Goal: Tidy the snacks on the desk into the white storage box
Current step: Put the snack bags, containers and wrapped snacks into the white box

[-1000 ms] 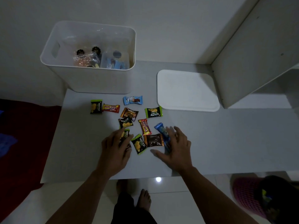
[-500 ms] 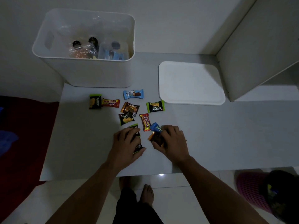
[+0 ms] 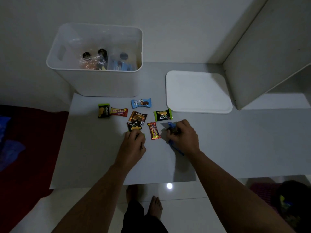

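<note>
A: Hands?

B: Left hand [image 3: 133,145] curled down on a green-edged packet [image 3: 141,135]; only a sliver shows past the fingers, so it's gripping it against the desk [image 3: 235,145]. Right hand [image 3: 183,138] clenched round blue wrappers [image 3: 169,126], with something dark bunched in the grip too; a blue end sticks out above the fingers, another trails under the palm toward the wrist.

A: What's between the hands?

B: One red bar [image 3: 153,130], lying loose, just beside the left knuckles, not touched.

A: Past the fingertips?

B: Black packet [image 3: 134,126] touching the left fingertips from above. Beyond it an orange packet [image 3: 138,117], overlapping the black one's corner. Just beyond the right fingers, a green packet [image 3: 162,115]. Further out, a light-blue packet [image 3: 141,103]. Off to the left of the left hand, another green packet [image 3: 104,110] and a second red bar [image 3: 119,112], ends touching.

A: Box?

B: White box [image 3: 101,84] well beyond the left hand, at the desk's far-left corner, open. Clear bags and blue packs already lie inside. Lid [image 3: 198,91] flat on the desk, beyond the right hand, apart from the box.

A: Anything else?

B: Bare feet [image 3: 154,206] on the tile floor below the desk edge. Red cloth [image 3: 25,148] far left.
</note>
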The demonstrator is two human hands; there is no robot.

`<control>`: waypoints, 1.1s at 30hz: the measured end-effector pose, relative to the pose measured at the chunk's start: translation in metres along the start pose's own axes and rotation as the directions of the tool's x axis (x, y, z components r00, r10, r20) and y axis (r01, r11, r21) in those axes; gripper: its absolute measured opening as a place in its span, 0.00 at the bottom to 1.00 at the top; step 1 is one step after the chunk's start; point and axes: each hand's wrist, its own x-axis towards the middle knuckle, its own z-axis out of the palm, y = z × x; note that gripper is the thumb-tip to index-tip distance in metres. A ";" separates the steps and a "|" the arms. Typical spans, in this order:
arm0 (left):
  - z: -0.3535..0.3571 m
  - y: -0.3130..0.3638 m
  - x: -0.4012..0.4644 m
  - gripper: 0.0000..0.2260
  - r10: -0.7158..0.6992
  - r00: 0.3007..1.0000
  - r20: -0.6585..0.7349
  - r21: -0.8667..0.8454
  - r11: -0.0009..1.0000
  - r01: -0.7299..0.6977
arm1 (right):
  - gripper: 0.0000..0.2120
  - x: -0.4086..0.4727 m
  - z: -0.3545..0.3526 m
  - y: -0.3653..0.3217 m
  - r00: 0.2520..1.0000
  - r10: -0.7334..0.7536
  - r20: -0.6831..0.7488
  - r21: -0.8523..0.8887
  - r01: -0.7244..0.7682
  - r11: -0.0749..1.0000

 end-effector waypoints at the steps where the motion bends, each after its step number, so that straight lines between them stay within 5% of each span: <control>1: -0.003 0.001 0.000 0.10 -0.025 1.000 -0.011 -0.025 0.999 0.025 | 0.13 0.004 -0.006 -0.004 0.998 0.063 -0.017 0.070 -0.062 0.996; 5: -0.020 0.013 0.004 0.12 -0.113 0.993 -0.029 -0.094 0.989 0.110 | 0.16 0.012 -0.034 -0.025 0.948 0.317 -0.030 0.304 -0.293 0.906; 8: -0.028 0.019 0.000 0.11 -0.094 0.996 0.004 0.020 0.995 0.094 | 0.16 0.005 -0.047 -0.032 0.928 0.373 -0.011 0.211 -0.363 0.908; 12: -0.017 0.007 -0.022 0.14 -0.088 0.990 0.111 0.213 0.975 0.063 | 0.11 -0.028 -0.036 -0.014 0.974 0.211 0.086 -0.052 -0.207 0.977; 15: -0.006 -0.006 -0.041 0.19 -0.088 0.987 0.136 0.317 0.948 0.041 | 0.22 -0.052 -0.017 0.009 0.981 0.118 0.155 -0.185 -0.088 0.979; 23: -0.001 -0.017 -0.036 0.21 -0.107 0.991 0.084 0.265 0.961 0.082 | 0.28 -0.062 0.000 0.015 0.987 -0.018 0.158 -0.265 0.060 0.962; 28: -0.005 -0.017 -0.028 0.17 -0.118 0.992 0.034 0.210 0.972 0.109 | 0.41 -0.066 0.002 0.019 0.974 -0.066 0.218 -0.284 0.128 0.950; 33: -0.011 -0.012 -0.023 0.16 -0.142 0.988 0.056 0.102 0.985 0.136 | 0.27 -0.063 0.008 0.025 0.962 -0.171 0.212 -0.360 0.239 0.902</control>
